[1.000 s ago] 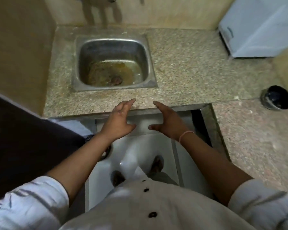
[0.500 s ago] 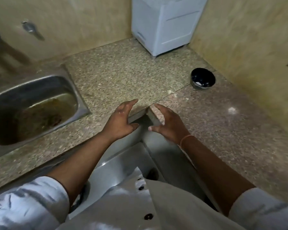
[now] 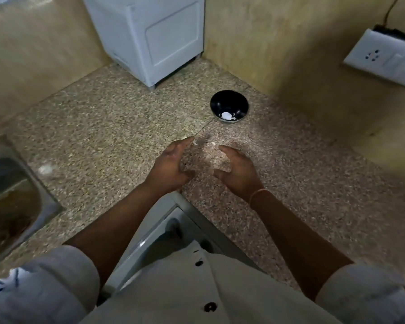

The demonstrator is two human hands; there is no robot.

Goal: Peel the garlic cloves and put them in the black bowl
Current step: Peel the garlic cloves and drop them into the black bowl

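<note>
Step, as judged: reach, peeling not begun. Left hand [image 3: 171, 163] and right hand [image 3: 236, 168] hover over desk [image 3: 117, 127], fingers spread, slightly bent, holding nothing. Black bowl [image 3: 228, 100] beyond hands, white pieces [image 3: 226, 116] inside, likely garlic. Pale scrap [image 3: 213, 143] near fingertips: clove or skin, cannot tell. Next move calls for fine pinch.

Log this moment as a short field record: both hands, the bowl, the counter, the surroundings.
left hand: open, fingers spread, over the counter, holding nothing
right hand: open, beside the left, holding nothing
black bowl: upright on the counter beyond the hands, apart from them
bowl contents: white pieces, possibly peeled garlic
counter: speckled stone; pale scrap near the fingertips
surroundings: sink at left, white appliance in the corner, wall socket at right
</note>
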